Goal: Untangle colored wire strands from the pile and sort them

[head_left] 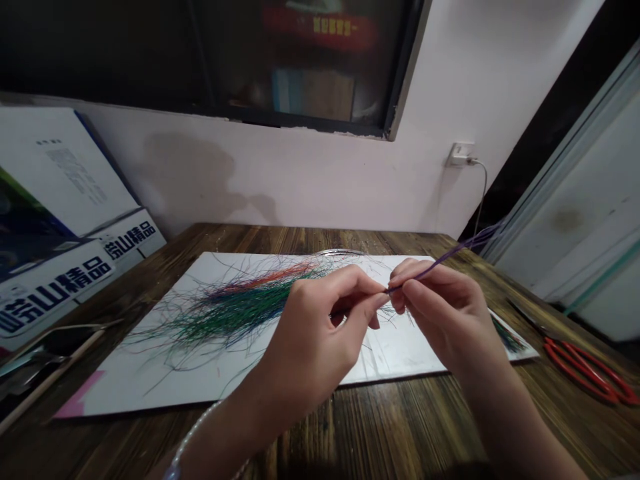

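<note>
Wood-grain tabletop [380,427], dark and streaky, nearest the camera; both forearms come up over it. Beaded bracelet [193,437] on the left wrist.

Landmark: the white sheet [165,380] lying flat on the tabletop.

Left hand [320,333] is raised above the sheet's near edge, thumb and forefinger pinched shut on the near end of a thin purple strand bundle [445,257]. Right hand [440,307] sits just beside it, fingers [407,293] closed on the same bundle a little further along. From there the bundle runs up and away beyond the sheet's right far corner; its far end is too blurred to tell.

On the sheet, left of the hands: loose mass of fine fibres [240,303], green, blue and red-orange, fanned out and tangled, some stray ends trailing over the paper. A curved metal-looking rim [337,253] shows at the sheet's far edge; cannot tell what it is.

Right of the sheet: red-handled scissors [590,370] on the wood. Left of the sheet: wooden stick [55,373] and printed boxes [65,267]. Beyond the sheet: white wall with a socket and cable [463,155], dark window frame above.

Risk, as judged: the pinch points are close together, so an uneven pull could slip single strands out or snap them. A wrist dropped low could drag the loose fibres and knot them further.
</note>
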Tool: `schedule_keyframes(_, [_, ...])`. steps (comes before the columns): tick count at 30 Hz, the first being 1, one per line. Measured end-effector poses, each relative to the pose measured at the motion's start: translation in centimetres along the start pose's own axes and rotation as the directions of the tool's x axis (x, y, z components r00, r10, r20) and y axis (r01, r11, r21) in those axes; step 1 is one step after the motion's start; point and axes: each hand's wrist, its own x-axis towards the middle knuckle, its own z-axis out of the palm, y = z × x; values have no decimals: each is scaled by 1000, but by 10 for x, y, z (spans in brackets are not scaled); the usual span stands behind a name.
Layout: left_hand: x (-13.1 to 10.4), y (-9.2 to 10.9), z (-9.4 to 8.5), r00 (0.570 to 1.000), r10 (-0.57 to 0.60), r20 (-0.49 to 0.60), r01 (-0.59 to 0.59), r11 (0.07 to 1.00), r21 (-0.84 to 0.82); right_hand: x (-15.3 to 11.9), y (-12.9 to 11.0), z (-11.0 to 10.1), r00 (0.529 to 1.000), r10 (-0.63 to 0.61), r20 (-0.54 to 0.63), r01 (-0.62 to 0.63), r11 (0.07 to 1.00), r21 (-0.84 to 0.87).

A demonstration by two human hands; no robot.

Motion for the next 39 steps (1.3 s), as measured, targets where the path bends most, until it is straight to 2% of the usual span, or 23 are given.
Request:
schedule_keyframes(8, [0, -2, 0, 998, 45, 36, -47, 997, 65, -3, -9, 3, 998, 50, -48, -52, 998, -43])
schedule_keyframes(12, [-1, 1, 2, 997, 76, 14, -77, 993, 84, -5, -11, 6, 997, -16, -73, 14, 999, -30])
schedule_keyframes(15, [-1, 3, 2, 996, 88, -14, -87, 994, 64, -5, -8, 7, 990, -111, -82, 108, 993, -42])
schedule_keyframes(22, [3, 1, 0, 992, -109, 61, 118, 979, -166, -1, 1, 3, 983, -180, -41, 179, 983, -32])
schedule_keyframes(28, [6, 0, 2, 967, -180, 178, 228, 926, -300, -3, 0, 2, 989, -150, 3, 150, 989, 3])
schedule_keyframes(30, [6, -2, -1, 968, -168, 187, 215, 939, -269, -2, 1, 0, 993, -115, -2, 115, 993, 19])
schedule_keyframes(35, [7, -8, -9, 973, -152, 172, 158, 987, -26, 4, 3, -4, 996, -81, -32, 83, 995, 52])
schedule_keyframes(39, [6, -10, -10, 960, -182, 212, 202, 976, -78, 5, 3, -7, 995, -96, -37, 98, 994, 41])
